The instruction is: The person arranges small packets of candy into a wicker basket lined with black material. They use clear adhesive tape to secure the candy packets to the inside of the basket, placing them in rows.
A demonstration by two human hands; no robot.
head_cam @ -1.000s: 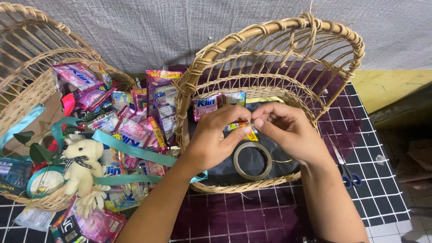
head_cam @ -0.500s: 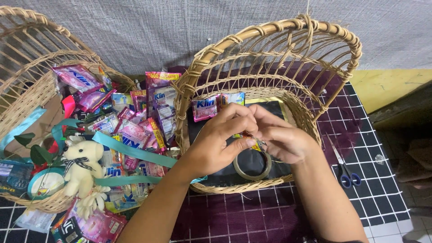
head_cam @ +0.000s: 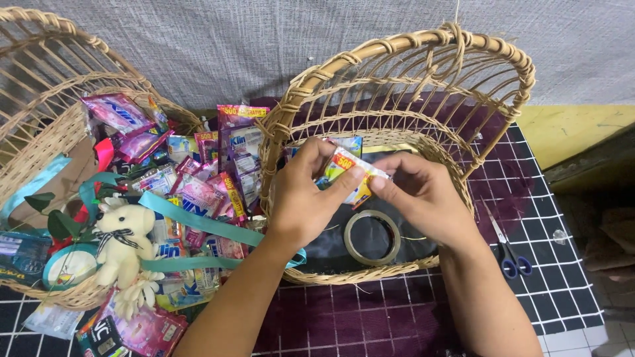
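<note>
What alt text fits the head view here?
Both hands, left hand and right hand, pinch a small sachet over a wicker basket holding a tape roll; beside it, a second basket brims with sachets.

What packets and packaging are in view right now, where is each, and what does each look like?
Small sachet: pinched between left hand and right hand, white, yellow and red.
Sachet heap: filling the left basket, pink, purple, blue.
Purple pouch: bottom left, glossy.
Blue packet: inside right basket, behind the hands.
</note>
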